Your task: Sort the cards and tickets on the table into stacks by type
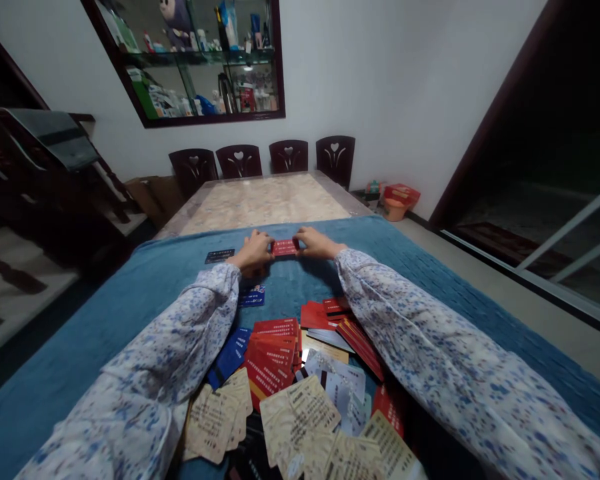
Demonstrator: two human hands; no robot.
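Both my arms reach forward over a blue cloth [145,287]. Between my left hand [254,249] and my right hand [314,243] is a red card [285,247] with pale print, pinched at its two short sides. Just left of my left hand lies a black card [219,256]. A blue card [252,296] rests below that hand, and another card is partly hidden under it. Closer to me is a heap of cards: a red fan [273,360], blue cards [231,357], cream cards [300,413] and silver-grey cards [337,383]. My right sleeve covers part of the heap.
Past the cloth, the marble-patterned table top [275,197] continues to dark wooden chairs [287,156] along the wall. A glass-shelved cabinet [207,60] is set in that wall. On the floor to the right stands an orange bucket [395,209]; a wooden railing [45,180] is at left.
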